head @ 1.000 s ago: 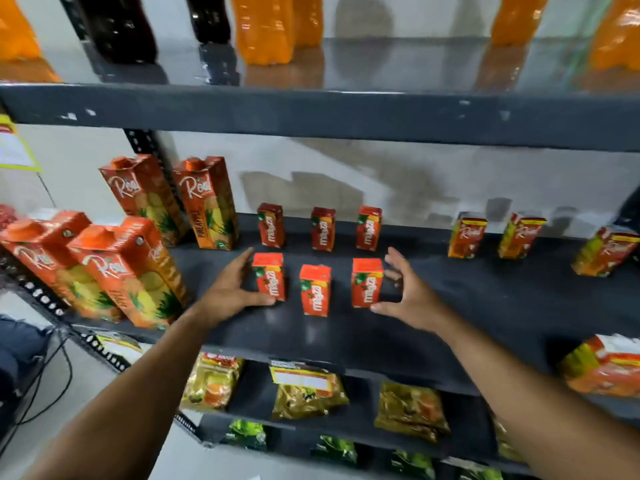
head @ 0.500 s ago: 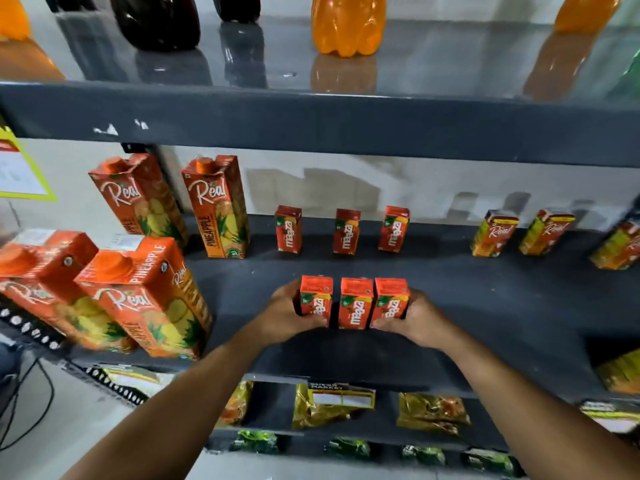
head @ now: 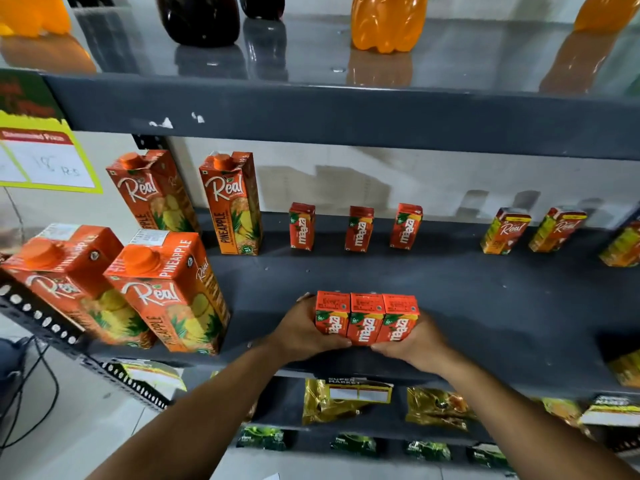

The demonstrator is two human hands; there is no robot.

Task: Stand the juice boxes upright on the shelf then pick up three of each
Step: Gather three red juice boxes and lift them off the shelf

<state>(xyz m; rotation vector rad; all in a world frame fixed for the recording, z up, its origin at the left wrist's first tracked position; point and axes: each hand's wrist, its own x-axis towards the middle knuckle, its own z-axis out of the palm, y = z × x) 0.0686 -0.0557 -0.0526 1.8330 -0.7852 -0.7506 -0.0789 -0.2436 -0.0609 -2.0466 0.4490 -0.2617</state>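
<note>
Three small red Maaza juice boxes [head: 366, 317] are pressed side by side between my hands near the front of the dark shelf [head: 485, 306]. My left hand [head: 301, 332] clamps the left box; my right hand [head: 412, 344] clamps the right one. Three more small Maaza boxes [head: 359, 228] stand upright at the back. Tall orange Real pineapple cartons [head: 230, 202] stand at the left, two behind and two [head: 166, 292] in front. Small Real boxes [head: 505, 232] stand at the back right.
The upper shelf [head: 346, 112] overhangs, carrying orange and dark bottles [head: 388, 19]. A yellow price tag [head: 45, 161] hangs at the left. Gold packets [head: 339, 400] and green packets lie on lower shelves. More juice boxes [head: 627, 372] sit at the right edge.
My hands closed in from both sides, pushed the three front Maaza boxes together and now grip them as one block, drawn toward the shelf's front edge.
</note>
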